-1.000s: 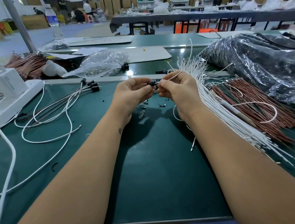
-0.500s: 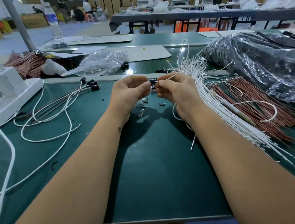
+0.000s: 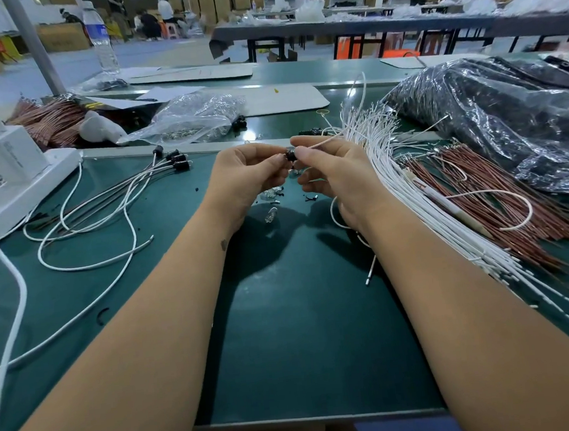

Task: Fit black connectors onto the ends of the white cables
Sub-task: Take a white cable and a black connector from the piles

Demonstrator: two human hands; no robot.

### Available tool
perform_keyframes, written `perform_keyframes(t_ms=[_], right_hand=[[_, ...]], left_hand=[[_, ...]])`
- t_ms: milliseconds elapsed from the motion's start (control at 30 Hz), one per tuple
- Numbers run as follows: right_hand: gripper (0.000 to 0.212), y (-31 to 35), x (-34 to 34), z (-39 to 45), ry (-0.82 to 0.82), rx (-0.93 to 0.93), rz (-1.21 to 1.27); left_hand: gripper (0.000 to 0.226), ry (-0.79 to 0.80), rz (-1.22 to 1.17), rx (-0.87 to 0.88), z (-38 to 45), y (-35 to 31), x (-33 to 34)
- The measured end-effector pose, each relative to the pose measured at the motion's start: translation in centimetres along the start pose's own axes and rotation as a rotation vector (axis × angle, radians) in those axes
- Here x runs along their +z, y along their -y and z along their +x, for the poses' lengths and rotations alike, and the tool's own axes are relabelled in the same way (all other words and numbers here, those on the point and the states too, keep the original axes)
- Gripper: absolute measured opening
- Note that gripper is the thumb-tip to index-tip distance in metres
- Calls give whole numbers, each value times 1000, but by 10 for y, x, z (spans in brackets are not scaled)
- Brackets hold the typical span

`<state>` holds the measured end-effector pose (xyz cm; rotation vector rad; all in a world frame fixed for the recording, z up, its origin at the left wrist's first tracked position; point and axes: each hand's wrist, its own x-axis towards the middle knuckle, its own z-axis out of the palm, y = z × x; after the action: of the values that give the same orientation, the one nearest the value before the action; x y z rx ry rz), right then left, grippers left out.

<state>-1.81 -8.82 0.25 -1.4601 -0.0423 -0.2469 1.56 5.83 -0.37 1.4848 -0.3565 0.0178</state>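
the black connector (image 3: pixel 290 154) sits above the desk (image 3: pixel 305 316), pinched by our left hand (image 3: pixel 248 175); our right hand (image 3: pixel 332 170) pinches the white cable (image 3: pixel 324 140) at it. if we push crooked, the thin end may buckle, or the connector may slip from our fingers.

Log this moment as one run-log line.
step: fitting | left hand: pinches black connector | right hand: pinches white cable at connector | finished cables: on table, left

Single head-worn wide-angle view, facing forward and down, close over green worktable (image 3: pixel 304 334), factory hall beyond
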Motion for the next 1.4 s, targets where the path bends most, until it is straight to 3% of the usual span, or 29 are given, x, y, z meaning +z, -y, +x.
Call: perform_keyframes(t_ms=[100, 400, 500, 633, 700, 767, 867, 967, 1067, 1133, 1200, 1300, 1400], right_hand=[[10, -3, 4, -1, -1, -60, -72], [14, 3, -13, 6, -257, -131, 205], [15, 4, -10, 5, -247, -167, 242], [15, 2, -6, 2, -143, -177, 102], [16, 0, -1, 1, -88, -170, 6], [16, -2, 4, 1, -61, -158, -92], [13, -3, 4, 2, -80, -134, -144], [11, -3, -1, 2, -126, -124, -150], [10, -6, -2, 3, -186, -133, -221], [15, -8, 0, 2, -182, -139, -293], [15, -8, 3, 2, -127, -128, -300], [9, -9, 7, 1, -71, -129, -249], [14, -7, 7, 2, -95, -147, -201]], left_hand=[[17, -36, 164, 49, -1, 1, 6], [10, -501, 584, 99, 14, 6, -31], [18, -607, 668, 68, 12, 3, -38], [25, -661, 820, 120, 8, 0, -38], [33, -598, 911, 258, 6, 0, -30], [38, -433, 926, 426, 2, -1, -18], [50, -288, 1085, 531, -2, -1, -10], [59, -268, 1298, 464, 1, 2, -13], [47, -252, 1457, 181, 6, 6, -18], [49, -218, 1435, 120, 7, 9, -19], [50, -162, 1314, 267, 6, 8, -17], [32, -47, 1208, 515, 4, 5, -6], [22, -115, 1180, 556, 3, 4, -3]])
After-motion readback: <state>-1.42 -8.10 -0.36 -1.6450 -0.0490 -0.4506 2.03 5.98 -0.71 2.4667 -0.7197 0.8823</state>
